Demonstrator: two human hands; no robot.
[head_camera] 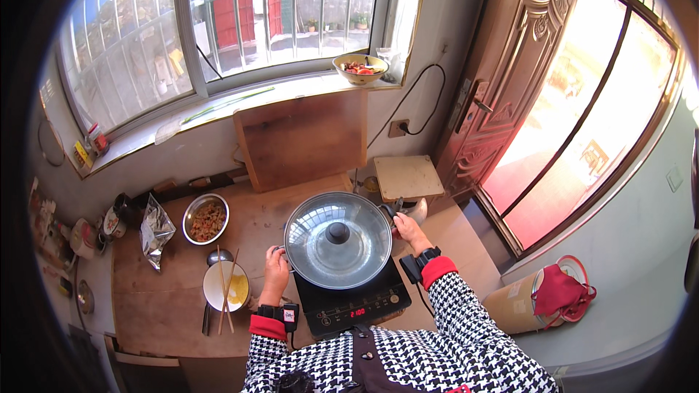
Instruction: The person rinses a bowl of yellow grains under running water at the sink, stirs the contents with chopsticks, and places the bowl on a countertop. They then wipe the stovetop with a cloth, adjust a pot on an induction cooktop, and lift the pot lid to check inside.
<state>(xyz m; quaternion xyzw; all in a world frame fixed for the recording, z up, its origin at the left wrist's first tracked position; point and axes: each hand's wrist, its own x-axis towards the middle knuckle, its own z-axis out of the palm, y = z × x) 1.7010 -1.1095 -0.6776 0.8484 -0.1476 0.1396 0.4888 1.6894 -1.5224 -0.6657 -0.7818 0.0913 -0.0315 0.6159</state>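
Note:
A wide pan under a glass lid (314, 254) with a dark knob sits over a black induction cooker (357, 308) whose red display is lit. My left hand (274, 270) grips the pan's left side handle, and my right hand (408, 232) holds the dark handle on its right. What the pan contains cannot be made out. Left of my left hand stands a white bowl (215, 289) with yellow beaten egg and a pair of wooden chopsticks (221, 284) across it. The round head of a metal ladle (219, 256) shows behind that bowl.
Farther back on the wooden table (158, 305) are a metal bowl of chopped food (206, 219) and a crumpled foil bag (157, 232). A wooden board (303, 136) leans on the wall. An enamel bowl (360, 73) rests on the windowsill; a cardboard drum (513, 305) stands at right.

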